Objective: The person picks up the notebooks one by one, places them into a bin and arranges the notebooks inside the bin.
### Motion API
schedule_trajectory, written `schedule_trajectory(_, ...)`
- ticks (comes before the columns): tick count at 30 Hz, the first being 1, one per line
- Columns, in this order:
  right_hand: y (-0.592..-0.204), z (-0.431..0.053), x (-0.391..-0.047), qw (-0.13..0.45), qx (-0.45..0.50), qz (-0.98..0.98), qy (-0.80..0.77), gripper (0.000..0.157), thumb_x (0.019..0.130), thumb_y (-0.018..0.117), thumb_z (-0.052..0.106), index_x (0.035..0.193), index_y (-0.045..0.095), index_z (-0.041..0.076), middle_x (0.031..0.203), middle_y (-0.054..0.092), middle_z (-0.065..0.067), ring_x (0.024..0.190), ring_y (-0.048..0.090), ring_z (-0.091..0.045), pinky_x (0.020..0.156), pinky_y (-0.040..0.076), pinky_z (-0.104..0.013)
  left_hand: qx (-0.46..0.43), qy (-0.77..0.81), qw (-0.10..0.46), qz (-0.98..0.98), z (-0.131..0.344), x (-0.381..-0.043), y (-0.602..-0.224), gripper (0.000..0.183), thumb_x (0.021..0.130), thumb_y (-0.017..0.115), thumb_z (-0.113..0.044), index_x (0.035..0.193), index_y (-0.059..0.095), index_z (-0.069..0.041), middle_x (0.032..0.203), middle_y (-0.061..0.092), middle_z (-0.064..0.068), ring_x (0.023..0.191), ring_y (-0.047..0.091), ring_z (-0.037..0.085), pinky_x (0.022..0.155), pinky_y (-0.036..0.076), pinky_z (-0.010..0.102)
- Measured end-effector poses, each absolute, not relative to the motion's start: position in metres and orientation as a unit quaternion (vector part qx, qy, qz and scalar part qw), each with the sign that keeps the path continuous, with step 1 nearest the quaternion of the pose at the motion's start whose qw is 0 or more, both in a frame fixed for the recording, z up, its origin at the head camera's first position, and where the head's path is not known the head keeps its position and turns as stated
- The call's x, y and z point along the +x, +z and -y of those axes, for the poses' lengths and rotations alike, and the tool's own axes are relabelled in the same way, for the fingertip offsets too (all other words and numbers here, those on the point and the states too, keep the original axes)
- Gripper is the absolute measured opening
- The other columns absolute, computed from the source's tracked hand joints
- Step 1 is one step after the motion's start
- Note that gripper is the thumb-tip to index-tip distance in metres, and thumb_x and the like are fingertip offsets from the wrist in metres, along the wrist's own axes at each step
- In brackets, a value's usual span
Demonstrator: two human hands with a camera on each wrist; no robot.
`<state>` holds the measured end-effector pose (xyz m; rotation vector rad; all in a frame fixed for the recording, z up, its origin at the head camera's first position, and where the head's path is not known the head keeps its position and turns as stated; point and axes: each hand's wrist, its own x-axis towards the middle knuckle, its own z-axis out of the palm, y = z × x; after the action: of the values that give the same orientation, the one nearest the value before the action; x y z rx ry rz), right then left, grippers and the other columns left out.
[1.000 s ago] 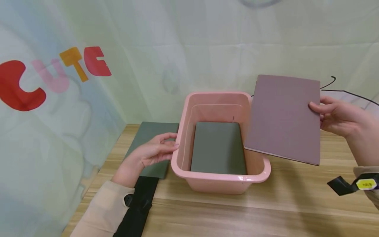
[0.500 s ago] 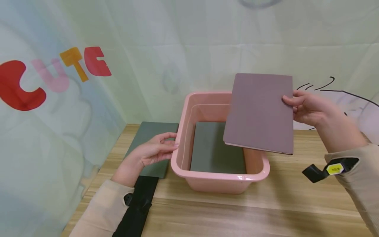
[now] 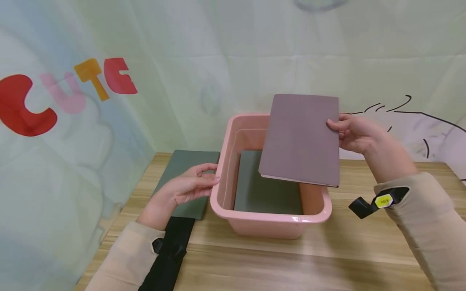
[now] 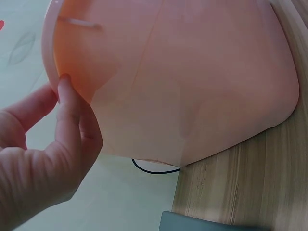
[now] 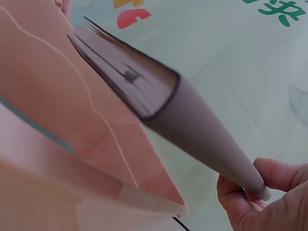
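1. The person's right hand (image 3: 358, 135) grips the right edge of a mauve rectangular notebook (image 3: 300, 141), held tilted above a glossy pink plastic tub (image 3: 269, 218).
2. The left hand (image 3: 191, 185) pinches the tub's left rim.
3. Inside, I see a grey-green rectangular notebook (image 3: 263, 196) lying flat.
4. A second grey-green notebook (image 3: 191, 158) lies beside the tub on the wood-grain table (image 3: 262, 262).
5. Behind hangs a pale green printed backdrop (image 3: 233, 72).

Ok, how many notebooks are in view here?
3: a mauve notebook gripped by the right hand over the pink tub, a dark green notebook inside it, and a second green notebook on the table, left of the tub. Any beneath these would be hidden.
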<state>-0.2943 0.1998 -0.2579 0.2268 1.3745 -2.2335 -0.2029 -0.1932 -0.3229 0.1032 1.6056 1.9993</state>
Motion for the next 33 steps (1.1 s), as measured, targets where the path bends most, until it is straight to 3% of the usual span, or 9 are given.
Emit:
schedule_trajectory(4,-0.256,-0.189,-0.293,0.254,0.092,-0.510,-0.817,0.013,0.088,0.060,0.002,0.096,0.062,0.011,0.087,0.061,-0.004,0.077,0.060,-0.015,0.069,0.053,-0.024,0.038,0.746,0.284,-0.601,0.193,-0.203,-0.322,0.045,0.093,0.045,0.008,0.133,0.026,0.009,0.096,0.060,0.009,0.081,0.065,0.015,0.070,0.056,0.023)
schedule_trajectory(10,-0.250,-0.164,-0.295,0.257,0.103,-0.527,-0.803,0.029,0.088,0.060,0.003,0.113,0.048,0.014,0.091,0.058,-0.002,0.080,0.058,-0.014,0.071,0.052,-0.021,0.035,0.749,0.282,-0.598,0.197,-0.202,-0.325,0.044,0.092,0.046,0.008,0.132,0.027,0.007,0.096,0.061,0.009,0.082,0.065,0.015,0.071,0.056,0.025)
schedule_trajectory(18,-0.242,-0.127,-0.297,0.259,0.093,-0.557,-0.784,0.024,0.092,0.054,0.004,0.113,0.048,0.015,0.113,0.046,-0.001,0.097,0.051,-0.014,0.075,0.050,-0.020,0.036,0.752,0.283,-0.594,0.198,-0.201,-0.323,0.045,0.092,0.045,0.009,0.133,0.025,0.007,0.098,0.059,0.010,0.084,0.065,0.016,0.072,0.056,0.025)
schedule_trajectory(22,-0.243,-0.114,-0.298,0.259,0.093,-0.577,-0.769,0.017,0.093,0.052,0.005,0.108,0.049,0.013,0.109,0.048,-0.002,0.096,0.049,-0.015,0.072,0.049,-0.021,0.040,0.751,0.283,-0.595,0.199,-0.201,-0.323,0.047,0.092,0.046,0.008,0.133,0.024,0.009,0.098,0.059,0.010,0.084,0.065,0.015,0.072,0.055,0.024)
schedule_trajectory(26,-0.249,-0.107,-0.297,0.258,0.089,-0.591,-0.759,0.013,0.093,0.051,0.003,0.103,0.050,0.012,0.097,0.052,-0.001,0.090,0.049,-0.016,0.070,0.048,-0.022,0.055,0.754,0.287,-0.588,0.201,-0.201,-0.324,0.054,0.089,0.059,0.001,0.132,0.026,0.007,0.099,0.059,0.010,0.085,0.065,0.015,0.074,0.055,0.025)
schedule_trajectory(29,-0.253,-0.102,-0.298,0.260,0.089,-0.594,-0.756,0.022,0.093,0.050,0.002,0.112,0.049,0.014,0.099,0.052,0.000,0.092,0.048,-0.017,0.073,0.046,-0.023,0.077,0.757,0.294,-0.578,0.203,-0.201,-0.326,0.059,0.086,0.067,-0.005,0.130,0.030,0.005,0.101,0.060,0.009,0.088,0.065,0.016,0.077,0.054,0.026)
schedule_trajectory(33,-0.258,-0.095,-0.298,0.256,0.099,-0.603,-0.749,0.048,0.093,0.048,-0.001,0.136,0.037,0.017,0.108,0.045,-0.002,0.096,0.046,-0.017,0.082,0.044,-0.025,0.080,0.758,0.296,-0.575,0.203,-0.202,-0.327,0.063,0.084,0.069,-0.007,0.131,0.029,0.005,0.102,0.059,0.009,0.089,0.065,0.016,0.077,0.054,0.026)
